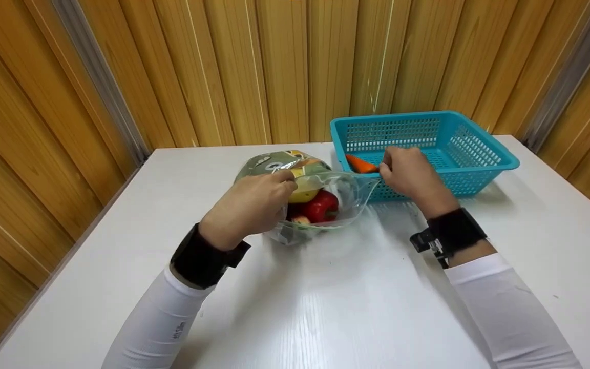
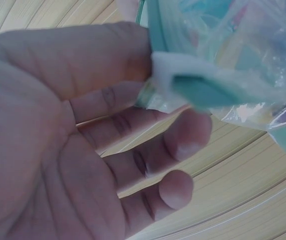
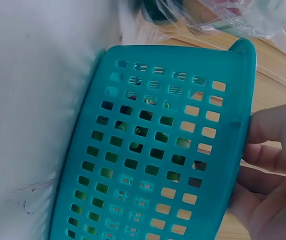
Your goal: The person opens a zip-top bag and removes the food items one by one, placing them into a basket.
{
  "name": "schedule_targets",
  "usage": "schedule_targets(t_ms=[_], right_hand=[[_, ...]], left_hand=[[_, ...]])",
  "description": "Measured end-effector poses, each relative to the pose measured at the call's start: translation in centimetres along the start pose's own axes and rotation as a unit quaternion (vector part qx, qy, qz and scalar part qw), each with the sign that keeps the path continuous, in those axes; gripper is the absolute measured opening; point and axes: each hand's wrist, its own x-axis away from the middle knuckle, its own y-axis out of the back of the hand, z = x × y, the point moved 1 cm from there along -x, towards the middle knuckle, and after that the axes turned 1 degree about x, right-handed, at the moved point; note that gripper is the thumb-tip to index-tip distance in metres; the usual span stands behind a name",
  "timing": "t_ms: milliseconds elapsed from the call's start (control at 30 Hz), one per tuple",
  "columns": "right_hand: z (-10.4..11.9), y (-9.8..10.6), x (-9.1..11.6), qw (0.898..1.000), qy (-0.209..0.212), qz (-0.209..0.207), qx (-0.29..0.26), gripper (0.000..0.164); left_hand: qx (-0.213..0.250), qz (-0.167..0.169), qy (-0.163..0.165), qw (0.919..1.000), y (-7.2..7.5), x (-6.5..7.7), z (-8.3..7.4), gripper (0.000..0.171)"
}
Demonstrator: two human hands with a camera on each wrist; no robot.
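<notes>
Carrot (image 1: 360, 164), judging by its orange colour and long shape, lies in the near left corner of the turquoise basket (image 1: 479, 168), immediately left of the right hand (image 1: 410, 171) and well to the right of the left hand (image 1: 254, 205). Its long axis slopes from far left to near right, so the near right end points at the curled right hand, much the nearer of the two hands. That hand bends over the basket's near rim with its fingertips hidden, and I cannot tell whether they pinch the carrot or only touch it or the rim. The left hand pinches the left end of the zip bag's (image 1: 269, 164) mouth between thumb and fingers, while its outer fingers bend loosely, clear of the plastic. The bag rests on the desk (image 1: 325, 307) just left of the basket, its body lying to the far left and its mouth spread toward the near right, with a glossy red fruit or pepper (image 1: 321, 206) inside. That mouth sits between the hands, its right corner just beside the basket's near left corner, so from the carrot the opening lies left and near, across the basket wall.
</notes>
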Motion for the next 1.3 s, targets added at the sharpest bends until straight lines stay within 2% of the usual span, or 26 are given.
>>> schedule_targets(t_ms=[167, 400, 533, 633, 833, 1000, 1067, 1167, 1233, 1300], right_hand=[[0.2, -0.2, -0.2, 0.998, 0.005, 0.057, 0.022, 0.037], [0.0, -0.4, -0.1, 0.991, -0.018, 0.126, 0.047, 0.056], [-0.1, -0.4, -0.1, 0.989, -0.026, 0.135, 0.052, 0.064], [0.1, -0.4, -0.1, 0.991, -0.025, 0.122, 0.04, 0.059], [1.4, 0.6, 0.4, 0.999, 0.007, 0.035, 0.022, 0.03], [3.1, 1.8, 1.1, 0.996, 0.063, -0.064, 0.024, 0.02], [3.7, 2.2, 1.4, 0.988, 0.093, -0.117, 0.025, 0.016], [4.9, 2.9, 2.0, 0.969, 0.148, -0.199, 0.021, 0.011], [5.7, 3.3, 2.4, 0.953, 0.189, -0.237, 0.02, 0.01], [6.5, 3.6, 2.8, 0.938, 0.228, -0.259, 0.016, 0.009]], left_hand=[[0.0, 0.003, 0.002, 1.0, 0.0, 0.0, 0.0, 0.026], [0.005, 0.009, 0.006, 0.9999, 0.0, 0.0, 0.0, 0.026], [0.007, 0.009, 0.006, 0.9999, -0.1, 0.0, 0.0, 0.027], [0.006, 0.003, 0.005, 1.0, -0.1, 0.0, 0.0, 0.026], [0.007, 0.003, 0.01, 0.9999, -0.1, 0.1, 0.0, 0.028], [0.006, 0.009, 0.014, 0.9998, 0.0, 0.1, -0.1, 0.027], [0.006, 0.01, 0.015, 0.9998, 0.1, 0.1, -0.1, 0.027], [0.007, 0.009, 0.013, 0.9999, 0.0, 0.1, 0.0, 0.027], [0.009, 0.008, 0.012, 0.9999, 0.0, 0.1, 0.0, 0.028], [0.01, 0.005, 0.01, 0.9999, 0.0, 0.2, 0.0, 0.028]])
